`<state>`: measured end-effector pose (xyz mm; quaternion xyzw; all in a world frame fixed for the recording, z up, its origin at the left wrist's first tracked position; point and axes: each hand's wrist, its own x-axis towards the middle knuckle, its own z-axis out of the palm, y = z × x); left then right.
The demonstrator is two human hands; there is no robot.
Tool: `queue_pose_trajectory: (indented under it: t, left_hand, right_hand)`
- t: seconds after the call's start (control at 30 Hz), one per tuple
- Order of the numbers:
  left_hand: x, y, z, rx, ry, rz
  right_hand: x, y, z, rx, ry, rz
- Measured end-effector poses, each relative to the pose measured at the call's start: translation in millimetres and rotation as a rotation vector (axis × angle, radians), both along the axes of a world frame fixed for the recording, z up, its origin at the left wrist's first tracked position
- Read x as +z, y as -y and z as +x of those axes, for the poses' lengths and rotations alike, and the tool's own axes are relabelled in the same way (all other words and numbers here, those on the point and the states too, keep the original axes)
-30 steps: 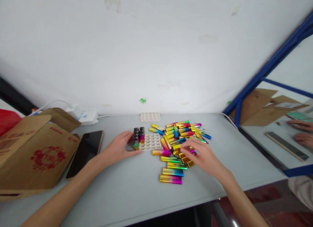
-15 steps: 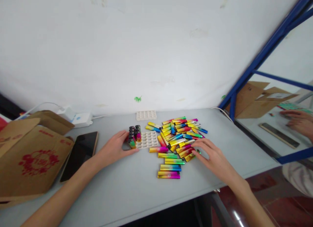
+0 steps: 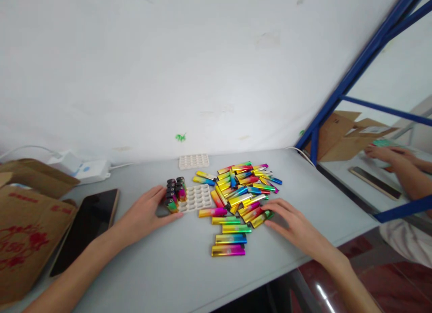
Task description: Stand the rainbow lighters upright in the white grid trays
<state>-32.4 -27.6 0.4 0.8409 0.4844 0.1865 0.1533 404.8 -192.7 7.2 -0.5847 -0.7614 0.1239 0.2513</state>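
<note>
On the grey table, a white holed tray [image 3: 199, 197] carries several upright lighters [image 3: 171, 192] with black tops in its left columns. My left hand [image 3: 148, 214] curls round the tray's left end, thumb along the front edge and fingers against the standing lighters. To the right lies a loose pile of shiny multicoloured lighters [image 3: 241, 189]. At its near right edge my right hand [image 3: 290, 223] has thumb and fingers round the end of a yellow-green lighter [image 3: 259, 219], which still lies on the table. Several more lighters [image 3: 228, 250] lie in a rough column in front.
A second white tray [image 3: 194, 161] lies by the wall. At left are a phone [image 3: 86, 227], a brown paper bag [image 3: 30, 241] and a white power adapter [image 3: 91, 170]. A blue frame [image 3: 315, 142] stands right; beyond it are a cardboard box [image 3: 340, 137] and another person's hands [image 3: 388, 153].
The view has swung slightly right, so the table things appear further left. My right hand's fingers have settled round the yellow-green lighter's end. My left hand stays at the tray.
</note>
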Motion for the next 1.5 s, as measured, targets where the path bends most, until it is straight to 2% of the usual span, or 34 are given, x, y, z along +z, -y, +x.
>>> queue_pose_trajectory:
  t: [0.17, 0.37, 0.47, 0.53, 0.6, 0.7, 0.77, 0.83, 0.93, 1.03, 1.07, 1.13, 1.2, 1.27, 1.5]
  left_hand:
    - [0.6, 0, 1, -0.008, 0.018, 0.03]
    - [-1.4, -2, 0, -0.009, 0.022, 0.033]
    - [0.2, -1, 1, -0.01, 0.026, 0.032]
    - [2.5, -1, 2, -0.023, 0.036, 0.026]
    - [5.2, 1, 3, -0.031, 0.046, 0.028]
    - [9.2, 4, 4, -0.037, 0.046, 0.038]
    - [11.6, 6, 5, -0.05, 0.036, 0.028]
    - [13.4, 7, 5, -0.064, 0.04, 0.016]
    - [14.4, 9, 6, -0.073, 0.056, 0.012]
    - [13.8, 10, 5, -0.082, 0.068, 0.017]
    - [13.5, 10, 5, -0.085, 0.071, 0.018]
    - [13.0, 11, 5, -0.08, 0.067, 0.023]
    - [12.8, 11, 4, -0.07, 0.058, 0.027]
    - [12.6, 11, 4, -0.064, 0.055, 0.029]
    - [10.9, 9, 3, -0.071, 0.062, 0.01]
  right_hand:
    - [-1.9, -2, 0, -0.01, -0.028, -0.031]
    - [5.7, 1, 5, -0.021, -0.134, -0.097]
    - [9.6, 2, 12, -0.038, -0.28, -0.122]
    - [11.8, -3, 14, -0.054, -0.458, -0.133]
    - [14.6, -14, 12, -0.099, -0.674, -0.107]
    - [23.1, -45, -2, -0.17, -1.015, -0.071]
    - [32.7, -72, -21, -0.134, -1.204, -0.12]
    - [44.1, -100, -46, -0.047, -1.272, -0.174]
    - [57.1, -134, -90, 0.167, -1.216, -0.244]
    - [54.6, -150, -133, 0.331, -1.085, -0.345]
    - [50.0, -151, -145, 0.323, -1.025, -0.355]
    - [37.9, -148, -164, 0.218, -0.9, -0.249]
    - [26.8, -141, -175, 0.116, -0.762, -0.107]
    - [21.1, -133, -178, 0.072, -0.654, -0.031]
    - [26.5, -128, -167, -0.004, -0.586, 0.046]
